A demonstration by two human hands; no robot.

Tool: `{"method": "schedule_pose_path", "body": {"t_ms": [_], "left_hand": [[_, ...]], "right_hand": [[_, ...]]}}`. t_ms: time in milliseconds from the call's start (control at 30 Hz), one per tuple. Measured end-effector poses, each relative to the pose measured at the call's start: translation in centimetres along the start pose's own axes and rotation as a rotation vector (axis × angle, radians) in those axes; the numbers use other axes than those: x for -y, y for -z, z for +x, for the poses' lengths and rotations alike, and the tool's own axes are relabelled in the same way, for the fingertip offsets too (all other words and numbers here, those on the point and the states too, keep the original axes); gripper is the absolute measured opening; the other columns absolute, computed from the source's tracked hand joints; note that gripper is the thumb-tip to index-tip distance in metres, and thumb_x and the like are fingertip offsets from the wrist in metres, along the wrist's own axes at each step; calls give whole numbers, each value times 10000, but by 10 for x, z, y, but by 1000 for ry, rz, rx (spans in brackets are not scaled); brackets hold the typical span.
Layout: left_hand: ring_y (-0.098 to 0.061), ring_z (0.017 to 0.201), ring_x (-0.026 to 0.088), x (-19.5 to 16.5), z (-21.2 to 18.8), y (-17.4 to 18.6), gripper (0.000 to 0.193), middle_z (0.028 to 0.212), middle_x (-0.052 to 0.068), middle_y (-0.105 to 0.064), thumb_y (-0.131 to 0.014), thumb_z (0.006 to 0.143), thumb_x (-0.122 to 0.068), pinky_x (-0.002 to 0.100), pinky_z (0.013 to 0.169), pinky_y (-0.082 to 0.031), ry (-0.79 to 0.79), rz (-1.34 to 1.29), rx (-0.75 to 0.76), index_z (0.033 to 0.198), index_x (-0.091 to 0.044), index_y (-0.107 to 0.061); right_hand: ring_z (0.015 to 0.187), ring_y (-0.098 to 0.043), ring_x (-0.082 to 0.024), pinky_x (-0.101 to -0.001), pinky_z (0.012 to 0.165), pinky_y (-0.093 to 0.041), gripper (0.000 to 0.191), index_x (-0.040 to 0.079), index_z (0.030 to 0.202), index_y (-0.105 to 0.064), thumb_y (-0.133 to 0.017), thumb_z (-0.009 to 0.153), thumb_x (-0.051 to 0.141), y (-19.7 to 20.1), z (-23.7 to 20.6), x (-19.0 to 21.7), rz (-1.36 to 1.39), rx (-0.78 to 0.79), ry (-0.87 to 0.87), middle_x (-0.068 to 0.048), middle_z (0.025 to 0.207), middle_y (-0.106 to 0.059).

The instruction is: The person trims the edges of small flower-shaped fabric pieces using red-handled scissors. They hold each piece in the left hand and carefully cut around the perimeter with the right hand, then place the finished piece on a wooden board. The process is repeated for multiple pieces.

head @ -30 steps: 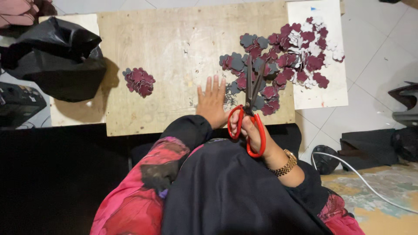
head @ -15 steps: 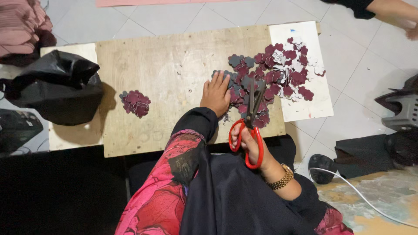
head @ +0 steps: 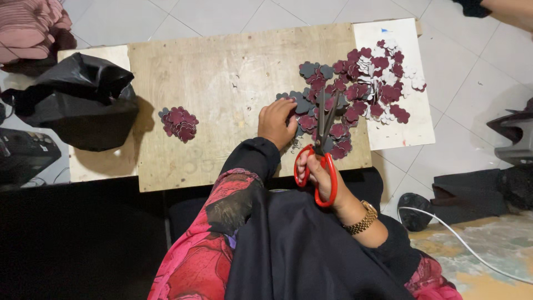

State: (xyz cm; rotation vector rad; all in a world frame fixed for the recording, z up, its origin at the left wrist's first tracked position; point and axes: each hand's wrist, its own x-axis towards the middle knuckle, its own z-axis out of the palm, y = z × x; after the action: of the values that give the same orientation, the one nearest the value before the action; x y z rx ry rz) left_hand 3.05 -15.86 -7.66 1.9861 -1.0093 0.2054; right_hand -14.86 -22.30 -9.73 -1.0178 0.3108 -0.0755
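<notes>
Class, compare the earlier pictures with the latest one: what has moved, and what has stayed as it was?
The left hand slid slightly from the board's front edge up onto the large pile of flower cutouts. The right hand kept its grip on the red scissors. The small pile and black bag stayed put.

Board [head: 222, 83]: bare plywood, matt, scuffed and stained. Scissors [head: 321, 155]: glossy red plastic handles, dark dull metal blades. Flower cut-outs [head: 355, 83]: flat matt sheet, maroon and grey, felt-like. Sheet [head: 408, 128], far right: smooth white paper or card. Bag [head: 83, 100], left: shiny crinkled black plastic. Watch [head: 361, 219]: polished gold-coloured metal.
</notes>
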Motion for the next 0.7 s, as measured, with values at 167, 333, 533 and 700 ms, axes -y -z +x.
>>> {"method": "schedule_pose_path", "body": {"t_ms": [167,333,533,700], "left_hand": [[-630,1075,312,-7,5,0,350,1116,98,-701,-775,786,-209,464,936,-432,-30,65,3,1113,-95,-726],[-655,983,277,-9,12,-5,140,980,54,-741,-754,892,-245,444,905,-449,95,21,-80,990,-148,-782],[-696,833,104,-2,6,7,255,966,32,-772,-628,1033,-243,264,707,-537,676,-794,-20,1146,-41,-736],[-724,880,75,4,-6,42,302,1053,19,-761,-631,996,-171,220,695,-536,669,-1053,56,1242,5,-648]], "right_hand": [[839,-545,-125,-283,752,-484,369,77,1025,-552,-524,1075,442,1,-1,3,-80,-26,13,-37,922,-554],[843,-554,-123,-288,751,-500,357,79,1024,-554,-534,1060,434,4,0,3,-60,-36,34,-33,936,-556],[865,-557,-118,-295,778,-508,339,75,1030,-554,-542,1063,413,7,2,3,-40,-39,32,-28,945,-555],[819,-551,-114,-272,746,-480,327,75,1027,-563,-541,1068,399,5,15,16,-131,14,43,-21,891,-563]]}}
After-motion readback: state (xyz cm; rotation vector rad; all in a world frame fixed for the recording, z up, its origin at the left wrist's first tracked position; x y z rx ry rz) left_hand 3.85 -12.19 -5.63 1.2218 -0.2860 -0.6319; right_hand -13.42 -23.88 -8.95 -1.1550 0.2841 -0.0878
